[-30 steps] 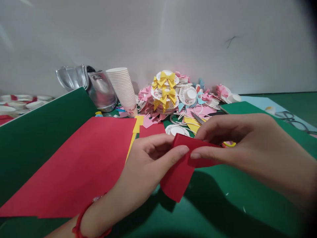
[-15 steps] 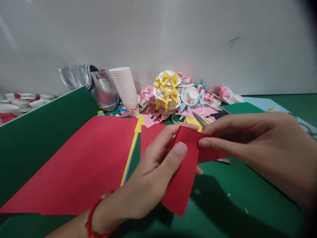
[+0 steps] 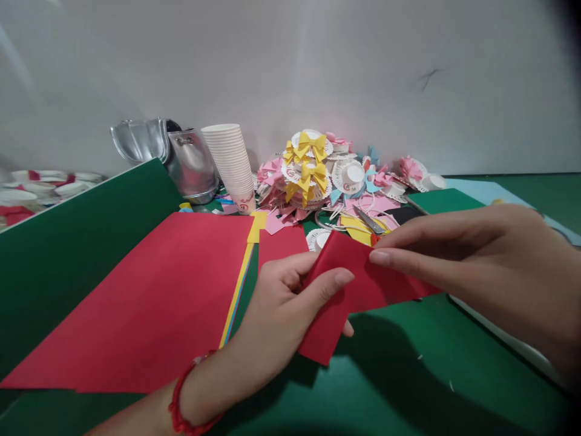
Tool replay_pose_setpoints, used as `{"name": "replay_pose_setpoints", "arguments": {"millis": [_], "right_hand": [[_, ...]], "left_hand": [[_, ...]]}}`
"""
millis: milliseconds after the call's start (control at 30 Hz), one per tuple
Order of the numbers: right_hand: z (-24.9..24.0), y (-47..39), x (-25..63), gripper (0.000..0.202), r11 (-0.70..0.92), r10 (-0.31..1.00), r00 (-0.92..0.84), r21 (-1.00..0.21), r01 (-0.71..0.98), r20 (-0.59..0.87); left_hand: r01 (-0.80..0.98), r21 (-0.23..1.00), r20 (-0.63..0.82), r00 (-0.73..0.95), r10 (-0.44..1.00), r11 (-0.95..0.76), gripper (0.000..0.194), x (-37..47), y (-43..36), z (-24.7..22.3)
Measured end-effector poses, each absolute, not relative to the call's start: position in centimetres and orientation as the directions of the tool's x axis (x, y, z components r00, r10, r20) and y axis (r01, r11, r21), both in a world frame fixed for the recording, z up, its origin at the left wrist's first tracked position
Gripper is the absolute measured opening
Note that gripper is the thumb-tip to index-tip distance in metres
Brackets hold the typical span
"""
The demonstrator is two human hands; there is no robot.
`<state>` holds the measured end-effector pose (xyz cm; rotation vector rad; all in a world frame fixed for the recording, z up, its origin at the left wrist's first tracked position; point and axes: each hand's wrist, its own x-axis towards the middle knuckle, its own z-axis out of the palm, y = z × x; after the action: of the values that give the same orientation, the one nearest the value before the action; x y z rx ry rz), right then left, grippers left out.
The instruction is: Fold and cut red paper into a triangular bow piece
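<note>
A folded piece of red paper [image 3: 333, 297] is held in the air between both hands, bent so that one part hangs down and another reaches to the right. My left hand [image 3: 281, 315], with a red cord bracelet on its wrist, is closed on the paper with the thumb flat on its front. Its other fingers are mostly hidden behind the sheet. My right hand [image 3: 458, 260] pinches the upper right edge of the same paper between thumb and fingers. Behind the hands lies a red paper strip [image 3: 281, 238].
Large red sheets [image 3: 149, 303] lie at left beside an upright green board [image 3: 91, 236]. Farther back stand a silver bag [image 3: 193, 160], stacked paper cups [image 3: 231, 163] and a pile of paper-cup crafts with yellow bows [image 3: 312, 172]. Scissors [image 3: 368, 220] lie on scraps.
The part of the red paper stretching right shows longer, and the hanging part is shorter. My left hand has shifted slightly left, uncovering a white doily and cup behind it.
</note>
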<state>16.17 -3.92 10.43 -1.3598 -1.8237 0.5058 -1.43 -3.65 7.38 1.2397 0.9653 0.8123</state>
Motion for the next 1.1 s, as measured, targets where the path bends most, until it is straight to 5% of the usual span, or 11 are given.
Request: {"name": "replay_pose_setpoints", "arguments": {"millis": [167,333,1100], "right_hand": [[10.4,-4.1,16.2,0.009,0.336,0.932,-0.102,-0.729,0.596,0.347],[10.5,-4.1,16.3,0.008,0.339,0.933,-0.129,-0.704,0.624,0.335],[10.4,-4.1,16.2,0.004,0.432,0.895,-0.182,-0.685,0.586,0.408]], "left_hand": [[0.065,0.993,-0.117,0.370,0.922,0.100,0.024,-1.4,-3.6,7.4],[0.012,0.997,0.070,0.245,0.967,-0.076,0.006,-1.4,-3.2,7.9],[-0.026,0.992,0.127,0.199,0.972,-0.125,0.008,-1.9,-3.7,8.2]]}}
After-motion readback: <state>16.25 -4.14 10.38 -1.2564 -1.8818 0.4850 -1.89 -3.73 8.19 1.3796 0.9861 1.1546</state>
